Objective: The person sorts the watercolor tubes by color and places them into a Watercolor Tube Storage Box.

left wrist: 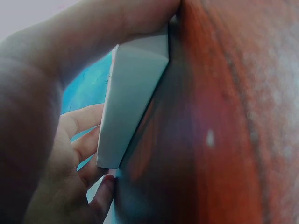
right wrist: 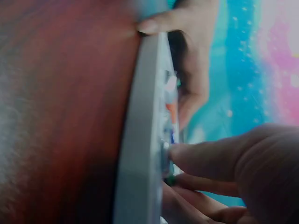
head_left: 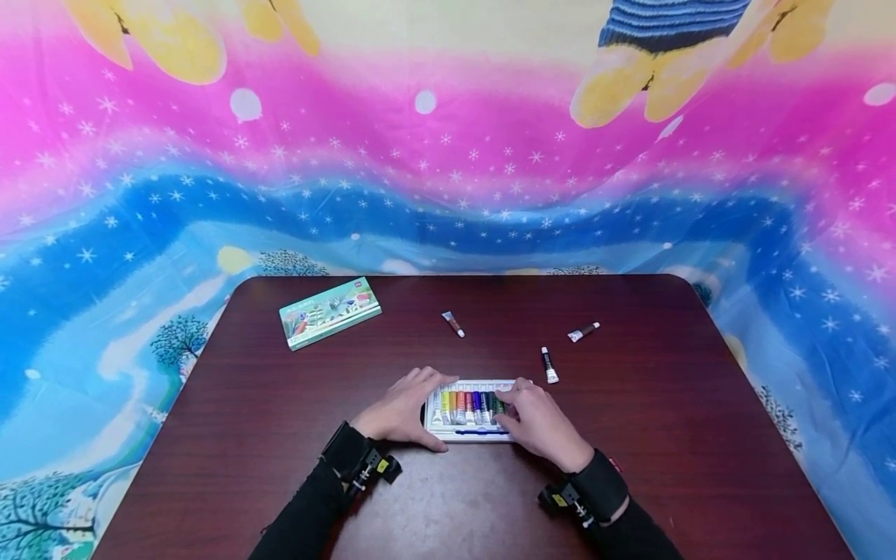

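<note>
A white paint tray [head_left: 473, 439] lies on the table, holding a row of paint tubes [head_left: 460, 406] that runs from white and yellow through red and blue to green. A dark blue stick [head_left: 484, 432] lies along its near side. My left hand [head_left: 402, 408] grips the tray's left end, thumb at the near corner and fingers along the far edge. At the right end of the row, my right hand [head_left: 544, 420] pinches a green paint tube [head_left: 499, 406] between thumb and fingers. In the right wrist view the thumb [right wrist: 187, 156] presses against that tube, low over the tray.
Beyond the tray lie three loose paint tubes: one brown [head_left: 453, 323], one dark [head_left: 549, 365] and another brown [head_left: 584, 332]. A green illustrated box [head_left: 330, 313] lies at the table's back left. A patterned cloth [head_left: 434, 179] hangs behind the table [head_left: 245, 435].
</note>
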A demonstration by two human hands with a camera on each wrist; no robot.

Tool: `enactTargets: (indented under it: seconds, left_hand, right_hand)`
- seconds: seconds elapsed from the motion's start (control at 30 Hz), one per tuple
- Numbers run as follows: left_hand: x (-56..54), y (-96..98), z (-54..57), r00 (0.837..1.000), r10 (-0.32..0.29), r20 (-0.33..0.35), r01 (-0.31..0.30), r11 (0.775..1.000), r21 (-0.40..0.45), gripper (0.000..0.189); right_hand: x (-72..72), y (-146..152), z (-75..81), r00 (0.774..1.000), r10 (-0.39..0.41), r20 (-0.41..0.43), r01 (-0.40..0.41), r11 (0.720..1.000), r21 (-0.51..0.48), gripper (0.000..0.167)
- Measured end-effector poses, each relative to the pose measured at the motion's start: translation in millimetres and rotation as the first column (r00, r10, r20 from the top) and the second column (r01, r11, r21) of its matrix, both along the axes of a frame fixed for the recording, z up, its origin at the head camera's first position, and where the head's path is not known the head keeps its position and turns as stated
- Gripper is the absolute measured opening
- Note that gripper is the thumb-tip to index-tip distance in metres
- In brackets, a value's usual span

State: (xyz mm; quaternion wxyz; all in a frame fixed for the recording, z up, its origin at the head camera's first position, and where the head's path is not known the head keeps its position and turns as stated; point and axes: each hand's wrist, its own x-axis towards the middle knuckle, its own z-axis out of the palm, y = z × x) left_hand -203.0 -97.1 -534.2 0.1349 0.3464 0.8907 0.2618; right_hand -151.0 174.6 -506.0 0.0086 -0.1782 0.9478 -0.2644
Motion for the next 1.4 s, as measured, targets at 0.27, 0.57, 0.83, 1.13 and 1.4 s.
enactTargets:
  seconds: [0.27, 0.57, 0.83, 1.13, 1.4]
  left_hand:
    - [0.4, -0.1, 1.5, 1.0, 0.0, 0.001, 0.0, 1.0, -0.011, 0.109]
    - [-0.3, 0.7, 2.0, 1.0, -0.004, -0.014, 0.004, 1.0, -0.006, 0.109]
    - [-0.4, 0.7, 1.8, 1.0, -0.004, -0.015, 0.004, 1.0, -0.009, 0.11]
    - [0.6, 0.4, 2.3, 1.0, 0.0, -0.005, 0.0, 1.0, -0.005, 0.109]
    - [1.0, 1.2, 2.7, 1.0, -0.002, -0.007, 0.002, 1.0, -0.017, 0.108]
  right_hand:
    - [-8.4, 17, -2.3, 0.989, 0.084, 0.122, -0.077, 0.995, -0.063, 0.047]
    - [-14.2, 18, -15.0, 0.993, -0.021, 0.112, 0.036, 0.99, -0.135, 0.041]
    - [-14.6, 21, -10.3, 0.994, 0.092, 0.066, -0.089, 0.995, -0.047, 0.038]
    - [-16.6, 23, -9.2, 0.99, 0.119, 0.08, -0.111, 0.989, -0.095, 0.025]
    - [-16.0, 27, -8.1, 0.988, 0.114, 0.104, -0.106, 0.992, -0.072, 0.044]
